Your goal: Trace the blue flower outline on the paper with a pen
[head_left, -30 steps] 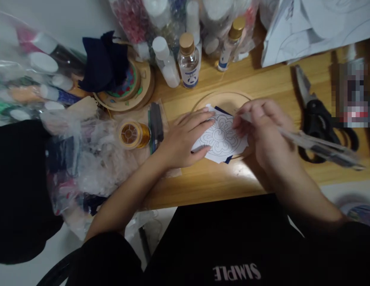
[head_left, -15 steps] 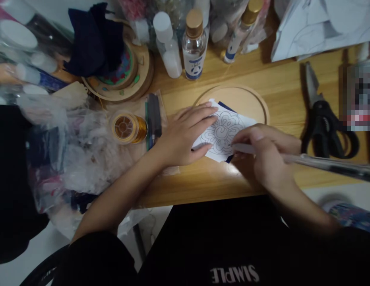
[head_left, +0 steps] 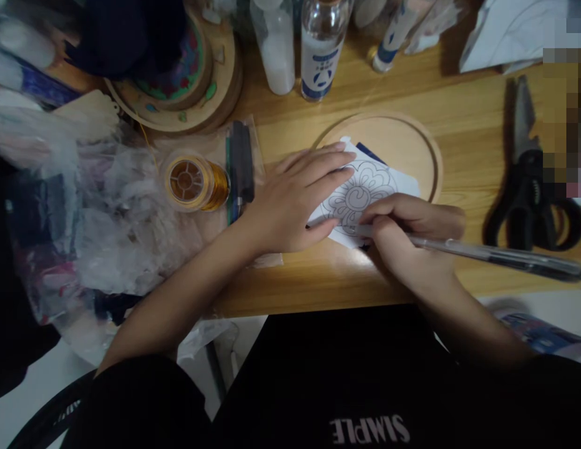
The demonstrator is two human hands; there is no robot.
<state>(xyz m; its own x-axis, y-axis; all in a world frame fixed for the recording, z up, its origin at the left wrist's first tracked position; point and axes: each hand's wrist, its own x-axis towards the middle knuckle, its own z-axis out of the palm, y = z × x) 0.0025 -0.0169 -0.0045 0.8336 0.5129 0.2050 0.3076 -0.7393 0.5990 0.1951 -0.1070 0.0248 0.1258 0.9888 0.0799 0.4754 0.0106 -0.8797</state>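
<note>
A white paper (head_left: 360,187) printed with a flower outline lies over a dark blue piece (head_left: 372,154), of which only edges show. Beneath them is a round wooden board (head_left: 407,140) with a raised rim. My left hand (head_left: 294,196) rests flat on the paper's left side, fingers spread. In my right hand (head_left: 407,237) a clear-barrelled pen (head_left: 500,254) is gripped near its tip. That tip meets the lower part of the flower, close to my left thumb; the exact contact point is blurred.
Black-handled scissors (head_left: 528,187) lie at the right. A spool of golden thread (head_left: 196,182) stands left of my left hand, beside crumpled plastic bags (head_left: 122,231). Bottles, among them one with a blue label (head_left: 322,56), line the back. Stacked wooden hoops (head_left: 224,81) sit back left.
The view has shifted a little closer, so the table things sit differently in it. The pen tip has moved left and slightly down along the flower's lower petals. My left hand stays on the paper.
</note>
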